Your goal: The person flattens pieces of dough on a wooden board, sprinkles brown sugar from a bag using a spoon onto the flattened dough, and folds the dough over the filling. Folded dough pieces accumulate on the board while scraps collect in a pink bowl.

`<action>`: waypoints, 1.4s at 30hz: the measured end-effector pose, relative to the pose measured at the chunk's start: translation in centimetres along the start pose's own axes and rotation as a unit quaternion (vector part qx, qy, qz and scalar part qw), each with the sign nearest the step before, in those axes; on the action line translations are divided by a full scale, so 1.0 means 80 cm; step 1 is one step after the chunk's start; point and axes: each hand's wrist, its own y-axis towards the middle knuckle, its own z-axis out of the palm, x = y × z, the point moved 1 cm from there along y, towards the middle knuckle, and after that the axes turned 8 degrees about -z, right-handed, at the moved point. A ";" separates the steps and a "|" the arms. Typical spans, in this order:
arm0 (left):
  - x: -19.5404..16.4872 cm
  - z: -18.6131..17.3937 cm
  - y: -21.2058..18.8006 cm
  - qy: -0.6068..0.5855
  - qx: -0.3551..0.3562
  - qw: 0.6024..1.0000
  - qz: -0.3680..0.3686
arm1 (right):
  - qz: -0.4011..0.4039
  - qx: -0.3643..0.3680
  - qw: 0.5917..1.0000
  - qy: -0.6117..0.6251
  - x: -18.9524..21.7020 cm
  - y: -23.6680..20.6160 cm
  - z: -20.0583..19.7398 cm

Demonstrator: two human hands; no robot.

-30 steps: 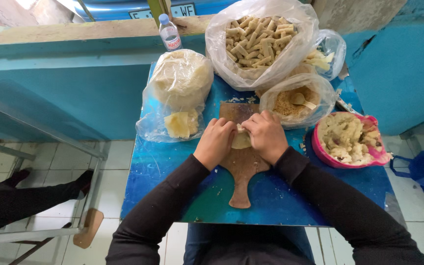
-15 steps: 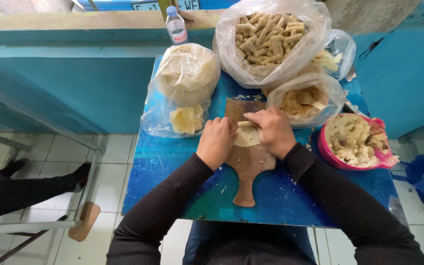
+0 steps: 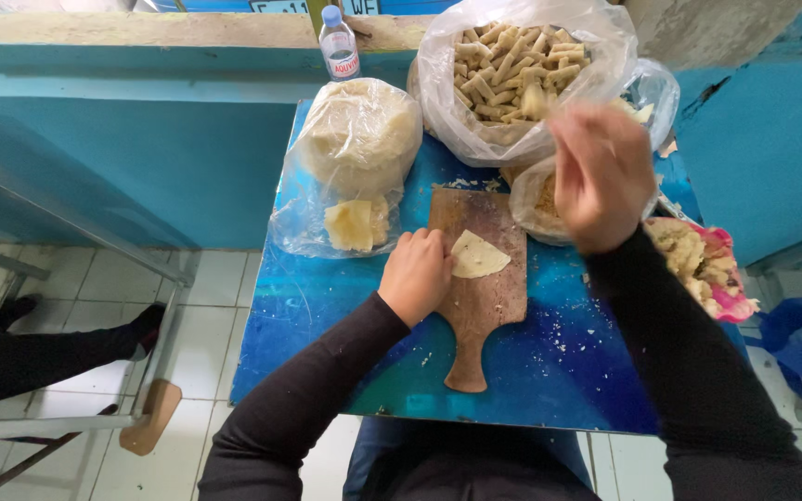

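Note:
My left hand (image 3: 417, 272) rests on a wooden paddle board (image 3: 480, 278) and holds the left edge of a pale, thin dough wrapper (image 3: 478, 255) lying flat there. My right hand (image 3: 601, 176) is lifted and blurred over the right side of the table, its fingers apart and pointing at a big clear bag of pale rolled sticks (image 3: 512, 65). One pale roll (image 3: 536, 100) sits just beyond its fingertips, on the pile. A smaller bag of crumbly filling (image 3: 538, 197) lies partly under that hand.
A blue table (image 3: 549, 362) carries everything. At its left stands a plastic bag of stacked wrappers (image 3: 359, 139), with a water bottle (image 3: 338, 42) behind. A pink bowl of scraps (image 3: 703, 264) is at the right edge. Another person's dark-clad legs (image 3: 39, 348) are at the left.
My right hand has left the board and risen toward the bag of rolls. My left hand stays on the board, now on a flat wrapper. The camera has moved closer.

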 end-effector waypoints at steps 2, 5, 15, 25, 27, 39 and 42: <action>-0.003 0.000 -0.001 -0.002 -0.005 1.000 0.004 | 0.029 0.078 0.994 0.070 -0.023 0.017 0.004; -0.005 -0.001 0.000 -0.009 -0.011 1.000 -0.003 | 0.123 0.205 0.970 0.052 -0.040 0.015 -0.012; 0.001 0.006 0.000 -0.022 0.008 1.000 -0.018 | 0.249 0.427 0.864 -0.091 -0.069 -0.086 -0.066; -0.016 -0.009 0.001 -0.087 0.029 0.995 -0.024 | 0.343 0.254 0.904 0.027 -0.110 -0.134 -0.018; -0.017 -0.013 0.000 -0.083 0.027 0.996 -0.004 | 0.346 0.231 0.909 0.030 -0.112 -0.135 -0.018; -0.016 -0.020 -0.001 -0.109 0.046 0.993 -0.011 | 0.497 0.140 0.847 0.130 -0.124 -0.132 -0.054; -0.012 -0.019 -0.001 -0.128 0.039 0.991 -0.003 | 0.524 0.084 0.809 0.254 -0.112 -0.125 -0.061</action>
